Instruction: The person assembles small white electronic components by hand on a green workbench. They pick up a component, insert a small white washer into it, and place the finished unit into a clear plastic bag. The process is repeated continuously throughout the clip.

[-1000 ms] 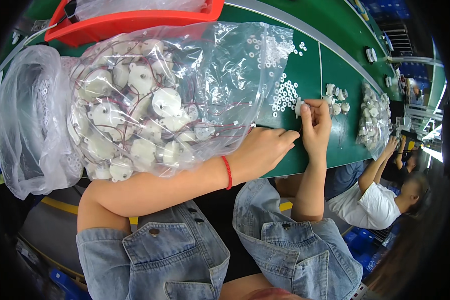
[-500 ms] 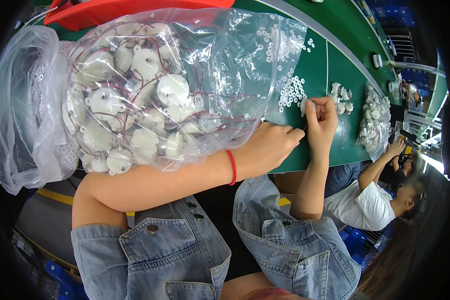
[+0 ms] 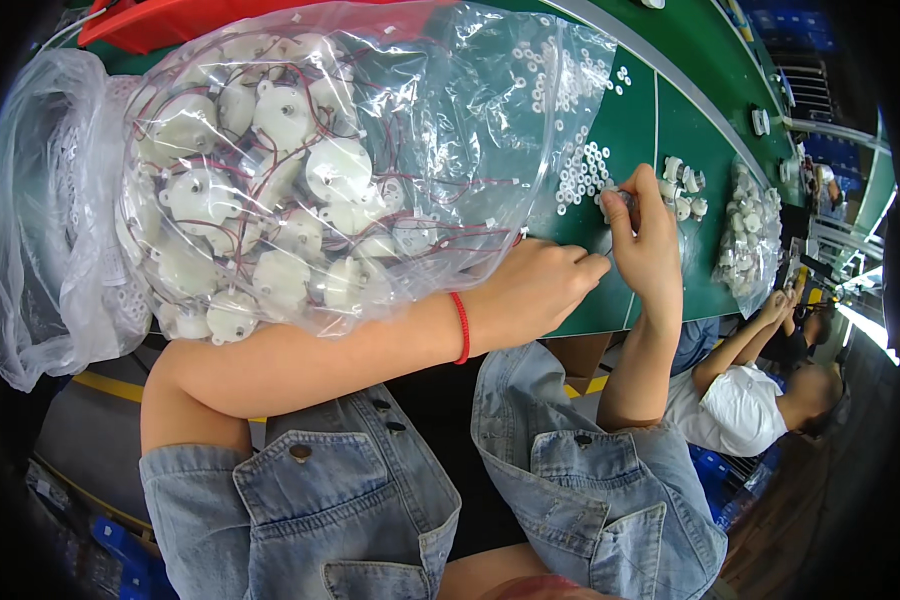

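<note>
My left hand (image 3: 542, 290), with a red cord bracelet on the wrist, rests at the table's near edge beside the plastic bag. Its fingers are curled closed; whatever lies between them is hidden. My right hand (image 3: 650, 235) is raised just to the right, pinching a small round motor (image 3: 622, 198) between thumb and forefinger; the fingers cover most of it. Just left of that hand, white ring washers (image 3: 582, 175) lie loose on the green table. A large clear bag (image 3: 450, 110) full of white round motors (image 3: 340, 170) with dark red wires lies over my left forearm.
Beyond my right hand lie several small white motors (image 3: 682, 190) and another filled clear bag (image 3: 748, 230). A crumpled clear bag (image 3: 50, 220) sits at the far left, a red bin (image 3: 170, 22) behind. A person in a white shirt (image 3: 735, 410) works at the right.
My right hand has tilted and shifted slightly, and the white face of the motor in it no longer shows. My left hand has hardly moved. The view has shifted a little.
</note>
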Available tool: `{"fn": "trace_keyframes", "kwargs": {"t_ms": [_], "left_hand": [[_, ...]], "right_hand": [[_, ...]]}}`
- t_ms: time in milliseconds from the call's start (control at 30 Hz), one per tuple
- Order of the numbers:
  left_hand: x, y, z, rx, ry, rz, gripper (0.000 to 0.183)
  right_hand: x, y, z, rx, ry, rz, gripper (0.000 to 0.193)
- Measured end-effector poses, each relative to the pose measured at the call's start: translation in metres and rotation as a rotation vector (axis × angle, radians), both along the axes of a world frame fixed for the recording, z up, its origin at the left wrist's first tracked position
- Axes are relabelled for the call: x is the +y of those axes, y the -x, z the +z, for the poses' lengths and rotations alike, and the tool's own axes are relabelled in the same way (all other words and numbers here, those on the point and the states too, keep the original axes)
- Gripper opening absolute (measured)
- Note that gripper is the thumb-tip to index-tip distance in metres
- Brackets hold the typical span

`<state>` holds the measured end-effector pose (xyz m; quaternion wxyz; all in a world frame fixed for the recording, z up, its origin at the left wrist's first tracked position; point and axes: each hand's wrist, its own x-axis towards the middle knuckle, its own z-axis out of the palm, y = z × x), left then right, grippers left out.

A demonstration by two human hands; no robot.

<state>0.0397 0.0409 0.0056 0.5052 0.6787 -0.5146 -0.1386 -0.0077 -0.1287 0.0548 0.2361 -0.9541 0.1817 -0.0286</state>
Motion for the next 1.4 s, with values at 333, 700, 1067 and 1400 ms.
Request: {"fn": "trace_keyframes", "kwargs": {"t_ms": [333,700,1067,1400], "left_hand": [[0.002,0.000,0.000,-0.016,-0.017,-0.029,0.017],[0.003,0.000,0.005,0.063,-0.068,-0.024,0.034],[0.003,0.001,-0.007,-0.117,-0.075,-0.143,0.012],[-0.004,0.005,-0.022,-0.253,0.013,-0.229,0.017]], "right_hand": [[0.004,0.004,-0.012,-0.083,0.142,0.065,0.018],[-0.034,0.045,-0.055,-0.420,-0.047,-0.297,0.019],[-0.038,0.021,-0.021,-0.454,0.551,-0.339,0.020],[0.073,-0.052,0.010,-0.216,-0.335,0.677,0.017]]}}
